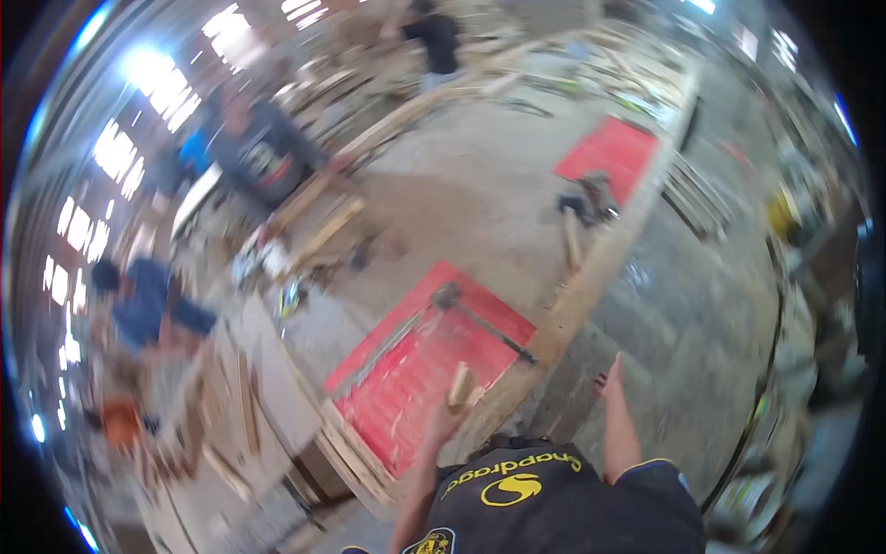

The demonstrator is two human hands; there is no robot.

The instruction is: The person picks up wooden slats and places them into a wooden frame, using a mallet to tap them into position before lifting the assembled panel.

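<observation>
At the near edge of the bench, my left hand [442,426] is closed around a small pale wood block [462,385]. Fingers apart and empty, my right hand [610,376] is held out over the floor on the right. A red sheet [397,420] lies on the bench just beyond my left hand. Across that sheet lies a hammer [487,325], its head toward the middle and its dark handle end near the bench's wooden edge. A long thin strip [383,349] rests along the sheet's left side. Motion blur softens the details.
Farther along the bench are a second red sheet [616,155] and a dark tool [591,198] I cannot identify. A wooden edge rail [591,286] runs along the right side. People work at the left, one in a dark grey shirt [263,152], another in blue [157,300]. Wood pieces [247,402] lie nearby.
</observation>
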